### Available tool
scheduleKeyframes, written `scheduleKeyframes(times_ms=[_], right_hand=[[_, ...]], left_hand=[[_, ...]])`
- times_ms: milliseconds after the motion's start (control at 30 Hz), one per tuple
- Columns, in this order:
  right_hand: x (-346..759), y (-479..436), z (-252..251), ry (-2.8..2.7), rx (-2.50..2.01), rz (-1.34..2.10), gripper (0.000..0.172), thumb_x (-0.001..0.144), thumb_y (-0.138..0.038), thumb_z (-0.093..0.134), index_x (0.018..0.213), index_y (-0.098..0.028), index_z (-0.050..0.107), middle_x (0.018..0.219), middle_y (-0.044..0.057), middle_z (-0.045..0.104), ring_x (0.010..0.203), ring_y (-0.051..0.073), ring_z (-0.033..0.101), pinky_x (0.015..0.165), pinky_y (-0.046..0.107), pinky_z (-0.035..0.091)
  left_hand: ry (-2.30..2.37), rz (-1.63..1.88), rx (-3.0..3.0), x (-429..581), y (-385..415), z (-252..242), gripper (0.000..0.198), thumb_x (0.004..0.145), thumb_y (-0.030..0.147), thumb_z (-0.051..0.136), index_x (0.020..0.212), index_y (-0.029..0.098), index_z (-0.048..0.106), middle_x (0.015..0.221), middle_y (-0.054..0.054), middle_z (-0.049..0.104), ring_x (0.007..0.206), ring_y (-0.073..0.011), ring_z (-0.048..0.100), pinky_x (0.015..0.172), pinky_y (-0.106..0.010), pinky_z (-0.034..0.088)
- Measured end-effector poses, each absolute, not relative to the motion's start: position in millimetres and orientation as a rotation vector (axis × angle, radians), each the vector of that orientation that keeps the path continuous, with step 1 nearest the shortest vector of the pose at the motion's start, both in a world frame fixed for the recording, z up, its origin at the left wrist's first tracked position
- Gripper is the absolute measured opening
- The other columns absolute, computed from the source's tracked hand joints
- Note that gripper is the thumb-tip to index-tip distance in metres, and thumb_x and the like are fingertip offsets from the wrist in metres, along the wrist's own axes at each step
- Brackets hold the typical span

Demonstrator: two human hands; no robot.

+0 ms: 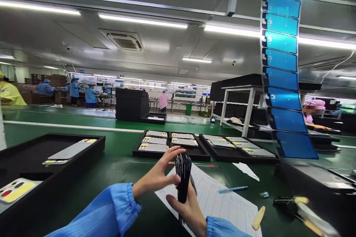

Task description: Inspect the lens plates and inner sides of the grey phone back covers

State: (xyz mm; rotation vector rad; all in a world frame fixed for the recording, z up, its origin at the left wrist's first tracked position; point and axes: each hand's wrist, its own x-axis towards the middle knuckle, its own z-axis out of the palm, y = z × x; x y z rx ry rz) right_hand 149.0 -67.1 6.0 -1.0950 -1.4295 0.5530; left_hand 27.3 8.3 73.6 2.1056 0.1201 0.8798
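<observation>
Over the sheet of lined paper (222, 203), a stack of thin, dark, phone-sized panels (183, 177) stands on edge between my hands. My right hand (191, 209) grips its lower part, the thumb on the near side and the fingers hidden behind. From the left, my left hand (158, 176) closes around the upper part, fingertips at the top edge and thumb against the side. The panels' broad faces are turned away from view. Just beyond lie two black trays, the middle tray (204, 154) and the right tray (261, 159), holding pale phone back covers (183, 142) with yellow camera areas.
At left, a large black tray (101, 144) holds more covers. A blue pen (232, 189), a white scrap (246, 170) and a wooden-looking piece (258, 217) lie at right. A strip of blue film (283, 81) hangs on the right. Co-workers sit and stand farther off.
</observation>
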Motion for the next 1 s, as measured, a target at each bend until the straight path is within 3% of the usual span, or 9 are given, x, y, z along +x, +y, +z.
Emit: scheduleKeyframes(times_ms=[100, 233, 367, 500, 633, 733, 900, 1000], right_hand=[[144.5, -70.1, -1.3, -1.463, -1.055, 0.528, 0.073, 0.063, -0.016, 0.062, 0.127, -0.023, 0.027, 0.122, 0.006, 0.043, 0.117, 0.025, 0.039, 0.100, 0.037, 0.030], [145.5, -75.0, 5.0, -1.530, -1.052, 0.677, 0.083, 0.056, -0.016, 0.068, 0.128, -0.023, 0.028, 0.128, 0.006, 0.040, 0.118, 0.028, 0.038, 0.097, 0.039, 0.035], [150.2, -76.5, 13.2, -1.557, -1.090, 0.771, 0.076, 0.051, -0.016, 0.068, 0.120, -0.017, 0.037, 0.117, 0.009, 0.049, 0.107, 0.030, 0.047, 0.092, 0.044, 0.038], [150.9, -75.9, 7.7, -1.594, -1.095, 0.629, 0.069, 0.049, -0.016, 0.064, 0.114, -0.020, 0.041, 0.108, 0.008, 0.051, 0.098, 0.030, 0.051, 0.085, 0.045, 0.042], [150.3, -76.2, 0.0, -1.587, -1.011, 0.580, 0.081, 0.047, -0.012, 0.061, 0.121, -0.029, 0.033, 0.122, 0.005, 0.044, 0.104, 0.031, 0.048, 0.084, 0.043, 0.043], [152.5, -76.3, 0.9, -1.569, -1.040, 0.688, 0.073, 0.053, -0.012, 0.059, 0.121, -0.027, 0.035, 0.118, 0.005, 0.049, 0.103, 0.029, 0.050, 0.087, 0.044, 0.041], [156.0, -74.4, 6.8, -1.579, -1.103, 0.715, 0.060, 0.058, -0.016, 0.065, 0.115, -0.019, 0.046, 0.112, 0.007, 0.055, 0.106, 0.029, 0.047, 0.095, 0.045, 0.032], [155.3, -74.7, 8.0, -1.584, -1.078, 0.708, 0.055, 0.058, -0.015, 0.065, 0.111, -0.020, 0.049, 0.107, 0.006, 0.057, 0.101, 0.027, 0.051, 0.091, 0.043, 0.037]], left_hand=[[0.237, 0.942, 2.107, 34.7, -7.2, 65.2, 0.076, 0.059, 0.037, 0.072, 0.124, 0.029, 0.033, 0.136, -0.007, 0.023, 0.127, -0.0270, 0.021, 0.102, -0.035, 0.026], [0.221, 0.977, 2.024, 34.0, -8.8, 58.4, 0.060, 0.061, 0.030, 0.072, 0.111, 0.025, 0.040, 0.121, -0.008, 0.037, 0.111, -0.0232, 0.042, 0.095, -0.033, 0.033], [0.091, 0.939, 1.999, 30.6, -3.4, 61.0, 0.041, 0.058, 0.030, 0.074, 0.090, 0.019, 0.051, 0.113, -0.009, 0.042, 0.105, -0.0237, 0.046, 0.089, -0.034, 0.037], [0.015, 1.024, 2.064, 28.5, -11.8, 67.2, 0.040, 0.052, 0.030, 0.077, 0.084, 0.016, 0.057, 0.111, -0.010, 0.045, 0.108, -0.0265, 0.043, 0.091, -0.037, 0.036], [-0.025, 0.990, 2.175, 28.1, -18.9, 69.5, 0.056, 0.044, 0.030, 0.081, 0.095, 0.021, 0.060, 0.124, -0.010, 0.036, 0.110, -0.0282, 0.042, 0.094, -0.039, 0.035], [0.075, 0.956, 2.177, 28.7, -12.4, 65.9, 0.069, 0.046, 0.031, 0.080, 0.109, 0.024, 0.054, 0.132, -0.010, 0.029, 0.114, -0.0281, 0.039, 0.096, -0.039, 0.033], [0.154, 0.995, 2.058, 29.0, -0.2, 59.2, 0.075, 0.055, 0.033, 0.076, 0.121, 0.024, 0.041, 0.127, -0.009, 0.036, 0.120, -0.0268, 0.033, 0.099, -0.037, 0.030], [0.134, 0.979, 2.068, 29.4, -3.3, 57.9, 0.072, 0.054, 0.033, 0.077, 0.117, 0.024, 0.044, 0.125, -0.009, 0.037, 0.117, -0.0268, 0.036, 0.097, -0.037, 0.032]])
